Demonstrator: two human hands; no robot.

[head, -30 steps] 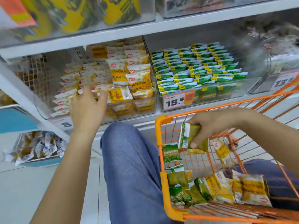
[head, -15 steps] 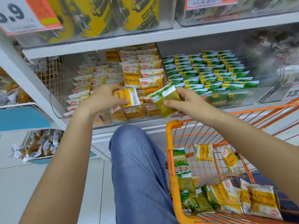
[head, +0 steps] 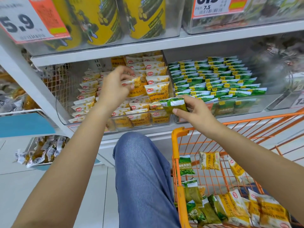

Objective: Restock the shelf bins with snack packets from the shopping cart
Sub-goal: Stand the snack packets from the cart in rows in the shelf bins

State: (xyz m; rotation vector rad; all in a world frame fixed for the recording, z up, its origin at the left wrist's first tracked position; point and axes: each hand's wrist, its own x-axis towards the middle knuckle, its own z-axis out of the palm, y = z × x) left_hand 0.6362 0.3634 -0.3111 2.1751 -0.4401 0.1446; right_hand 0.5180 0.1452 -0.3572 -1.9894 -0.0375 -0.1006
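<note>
1. Green packet (head: 174,105) is pinched in the right hand (head: 195,112), long axis running left-right, just off the green bin (head: 243,105)'s front-left corner, so it goes up and right.
2. Left hand (head: 113,89) pinches a yellow packet (head: 131,82) over the yellow bin (head: 92,120).

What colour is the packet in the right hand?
Green with a white band; the packet in the right hand shows best in the head view.

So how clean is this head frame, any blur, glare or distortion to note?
Head view: the left hand and its yellow packet are motion-smeared; the right hand with the green packet is sharper. Wide-angle bending curves the shelf edge; the far-right clear bin is hazy. Lighting is even, with no hard shadows.
</note>
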